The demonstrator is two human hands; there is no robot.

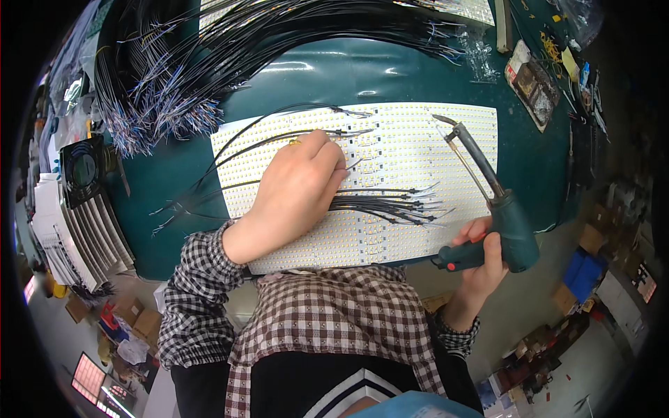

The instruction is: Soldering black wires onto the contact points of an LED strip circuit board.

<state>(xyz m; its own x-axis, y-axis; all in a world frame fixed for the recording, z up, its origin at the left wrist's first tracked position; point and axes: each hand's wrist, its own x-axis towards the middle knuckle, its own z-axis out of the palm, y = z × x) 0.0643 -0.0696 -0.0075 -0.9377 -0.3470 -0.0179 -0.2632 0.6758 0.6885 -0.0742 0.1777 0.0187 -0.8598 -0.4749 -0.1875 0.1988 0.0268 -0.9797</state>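
A white LED board [432,160], dotted with rows of small yellowish chips, lies on the green work surface. Above its middle, my left hand [300,181] is closed in a pinch on a thin black cable [354,166], whose stripped end points right. Two more black cables [306,132] run over the board just beyond that hand. Nearer to me, a bunch of black cables [383,203] with bare wire ends rests on the board. My right hand [481,258] is wrapped round the grip of a dark green soldering gun [514,226]. Its tip is above the board's right half, apart from the cables.
Large bundles of black cables [167,76] with coloured wire ends are heaped at the far left. At the far right lies a stained soldering tray [533,83] beside small tools. A stack of white boards [83,230] and a black fan [82,171] stand at left.
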